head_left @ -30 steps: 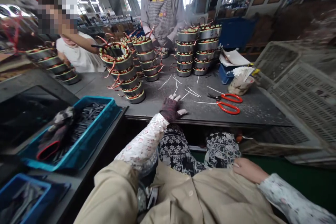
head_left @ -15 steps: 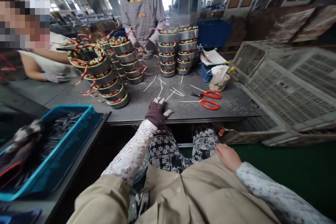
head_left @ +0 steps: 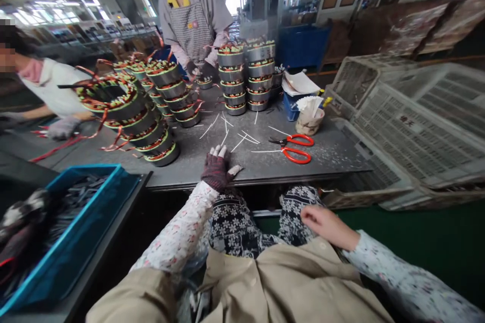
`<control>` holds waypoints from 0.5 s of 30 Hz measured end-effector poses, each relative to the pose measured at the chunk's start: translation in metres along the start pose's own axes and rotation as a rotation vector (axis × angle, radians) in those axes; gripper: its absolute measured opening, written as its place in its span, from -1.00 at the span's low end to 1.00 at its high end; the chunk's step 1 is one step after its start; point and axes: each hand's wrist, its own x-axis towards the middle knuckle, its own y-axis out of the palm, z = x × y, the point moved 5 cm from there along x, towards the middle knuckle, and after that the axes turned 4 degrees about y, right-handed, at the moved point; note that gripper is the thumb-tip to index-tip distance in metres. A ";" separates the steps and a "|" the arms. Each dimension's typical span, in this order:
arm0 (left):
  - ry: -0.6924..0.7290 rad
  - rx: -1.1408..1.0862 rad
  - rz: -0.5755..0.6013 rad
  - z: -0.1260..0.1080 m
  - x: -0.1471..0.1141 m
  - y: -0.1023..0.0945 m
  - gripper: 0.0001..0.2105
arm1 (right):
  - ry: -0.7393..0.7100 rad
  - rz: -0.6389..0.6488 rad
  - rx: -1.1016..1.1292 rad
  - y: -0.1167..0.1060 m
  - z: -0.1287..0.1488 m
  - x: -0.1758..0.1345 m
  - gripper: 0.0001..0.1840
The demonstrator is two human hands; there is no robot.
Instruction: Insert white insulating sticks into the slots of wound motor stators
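Note:
My left hand, in a dark maroon glove with pale fingertips, lies flat at the table's front edge. Its fingers are stretched out and hold nothing. Just beyond the fingertips, thin white strips are scattered over the dark table. Bare and loosely curled, my right hand is over my lap near the patterned trousers; nothing shows in it. Red-handled scissors lie open on the table to the right of my left hand. Stacks of motor stators with copper windings and loose wires stand to the left.
More stator stacks stand at the back. A cup of white strips is beside a blue box with papers. Grey plastic crates lie at right; a blue tray of dark pieces at left. Two co-workers are across and left.
My right hand has lifted a little from my lap, its fingers curling. The left-hand co-worker has leaned back, a gloved hand now near red wires. The view has shifted slightly; my left hand stays put.

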 end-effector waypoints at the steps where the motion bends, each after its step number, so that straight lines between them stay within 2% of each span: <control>1: -0.040 0.012 0.024 0.003 0.003 0.001 -0.04 | -0.067 -0.156 -0.060 -0.022 0.008 0.016 -0.74; 3: -0.129 0.025 0.093 0.012 0.016 0.004 0.08 | -0.185 -0.432 -0.214 -0.064 0.023 0.048 -0.67; 4: -0.169 0.029 0.122 0.018 0.025 0.005 0.12 | -0.213 -0.511 -0.294 -0.079 0.028 0.066 -0.61; 6: -0.220 0.031 0.151 0.030 0.046 0.008 0.12 | -0.193 -0.572 -0.428 -0.100 0.030 0.101 -0.46; 8: -0.219 0.016 0.165 0.037 0.069 0.013 0.01 | -0.126 -0.567 -0.506 -0.107 0.024 0.130 -0.36; 10: -0.171 -0.025 0.187 0.038 0.092 0.023 -0.19 | -0.084 -0.581 -0.529 -0.107 0.016 0.146 -0.39; 13: -0.114 -0.095 0.161 0.037 0.133 0.039 -0.54 | -0.070 -0.678 -0.511 -0.101 0.004 0.150 -0.47; 15: -0.140 -0.120 0.091 0.045 0.168 0.045 -0.65 | -0.075 -0.705 -0.510 -0.097 -0.002 0.147 -0.47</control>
